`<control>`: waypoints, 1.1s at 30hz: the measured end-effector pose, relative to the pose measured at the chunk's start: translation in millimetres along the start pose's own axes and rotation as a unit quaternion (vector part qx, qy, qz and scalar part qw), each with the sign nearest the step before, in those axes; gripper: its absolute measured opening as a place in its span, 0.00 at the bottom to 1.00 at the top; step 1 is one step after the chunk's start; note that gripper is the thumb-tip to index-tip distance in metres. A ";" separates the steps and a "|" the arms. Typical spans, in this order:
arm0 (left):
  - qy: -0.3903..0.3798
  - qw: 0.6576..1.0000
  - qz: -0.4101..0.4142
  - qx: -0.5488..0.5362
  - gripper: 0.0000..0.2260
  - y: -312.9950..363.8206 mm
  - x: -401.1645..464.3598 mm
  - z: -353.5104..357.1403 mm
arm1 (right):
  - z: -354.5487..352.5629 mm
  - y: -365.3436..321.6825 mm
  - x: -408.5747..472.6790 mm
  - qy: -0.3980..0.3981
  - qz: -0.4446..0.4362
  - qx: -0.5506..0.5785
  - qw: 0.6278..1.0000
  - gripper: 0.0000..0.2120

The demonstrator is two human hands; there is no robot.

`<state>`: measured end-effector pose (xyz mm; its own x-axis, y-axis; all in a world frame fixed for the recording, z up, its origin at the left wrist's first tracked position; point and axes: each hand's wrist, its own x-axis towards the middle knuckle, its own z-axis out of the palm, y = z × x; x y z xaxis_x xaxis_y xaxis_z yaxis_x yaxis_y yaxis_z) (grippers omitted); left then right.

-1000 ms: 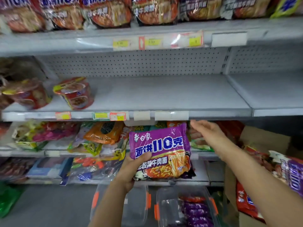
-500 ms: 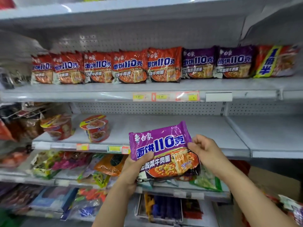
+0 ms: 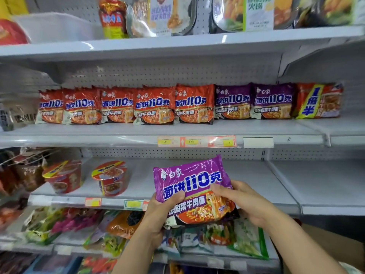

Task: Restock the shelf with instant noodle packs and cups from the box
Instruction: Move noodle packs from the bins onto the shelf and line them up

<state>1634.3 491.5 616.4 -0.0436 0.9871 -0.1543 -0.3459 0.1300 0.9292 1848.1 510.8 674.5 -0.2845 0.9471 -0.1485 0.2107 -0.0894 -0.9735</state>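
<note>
Holding step: one purple noodle pack (image 3: 192,189) was up in front of the shelving, carried in both hands, not yet set down; I judged this the carry-to-shelf stage of the restock
Left hand: the left hand (image 3: 161,211) gripped the pack's lower left corner, thumb curled over the front of the wrapper, fingers hidden behind it
Purple noodle pack: it stood roughly upright, tilted slightly, printed face to the camera, level with the front edge of the middle shelf (image 3: 256,178) and below the upper pack shelf
Right hand: the right hand (image 3: 244,201) held the pack's right edge, thumb lying across the front, the other fingers wrapped behind
Cups to the left: two red noodle cups (image 3: 87,177) sat on the middle shelf, well apart from the hands
Row above: red noodle packs (image 3: 126,105) ran along the upper shelf, then two matching purple packs (image 3: 252,100) further right, with a red and yellow pack (image 3: 319,100) at the end
Next move, as a judgement: the pack probably belonged with the matching purple ones, so the move called for a lift up and to the right, then sliding it in upright without knocking the neighbours over
Box: not seen in this view
</note>
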 end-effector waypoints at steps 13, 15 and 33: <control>-0.035 0.999 0.018 -0.026 0.28 58.4 26.5 30.6 | -50.6 -37.7 19.6 0.049 -0.032 0.096 0.994 0.30; -0.026 0.999 0.012 -0.018 0.22 62.9 28.9 38.2 | -58.7 -42.3 19.5 0.048 -0.048 0.120 0.990 0.27; -0.035 0.985 0.149 0.082 0.12 119.7 101.4 150.9 | -226.3 -85.2 32.7 0.161 -0.154 0.169 0.960 0.23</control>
<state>1730.0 621.3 762.7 -0.0532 0.9870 0.1517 -0.1707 -0.1587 0.9725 2032.5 619.1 792.0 0.0314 0.9859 0.1642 -0.1686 0.1672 -0.9714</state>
